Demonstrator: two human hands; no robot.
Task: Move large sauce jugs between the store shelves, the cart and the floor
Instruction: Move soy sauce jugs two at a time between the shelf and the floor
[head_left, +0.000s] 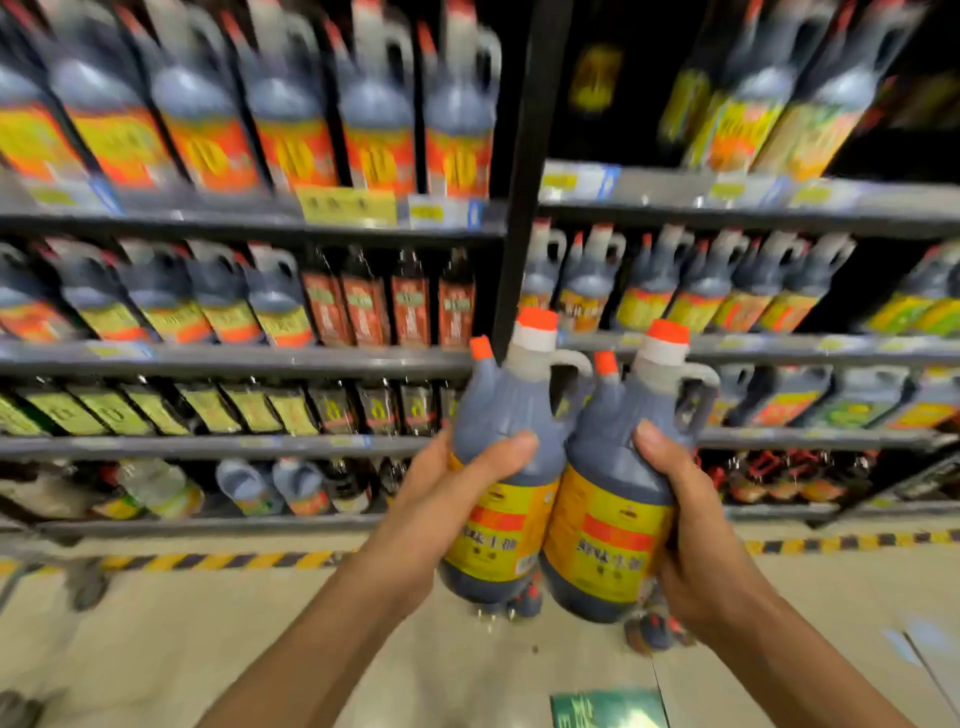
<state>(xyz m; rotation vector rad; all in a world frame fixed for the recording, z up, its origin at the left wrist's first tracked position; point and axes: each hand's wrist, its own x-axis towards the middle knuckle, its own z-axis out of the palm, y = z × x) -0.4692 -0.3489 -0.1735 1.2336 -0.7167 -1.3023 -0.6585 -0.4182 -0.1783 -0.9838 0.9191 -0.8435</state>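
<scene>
The left hand (447, 499) grips the left jug (506, 467) round its body, thumb across the front, fingers hidden behind. The right hand (691, 525) grips the right jug (618, 499) likewise. Both jugs touch side by side, held up before the blurred shelves (234, 358). Below the hands, more jugs (654, 631) on the floor (260, 623) are mostly hidden.

On the second shelf, left of the black upright post (524, 171), I see a row of slim dark glass bottles with red labels (387, 306). Below them stand dark bottles with green-yellow labels (208, 410). Along the pale tiled floor (156, 649) runs a yellow-and-black hazard stripe (223, 561). A green floor sticker (608, 709) lies near me, to the right.
</scene>
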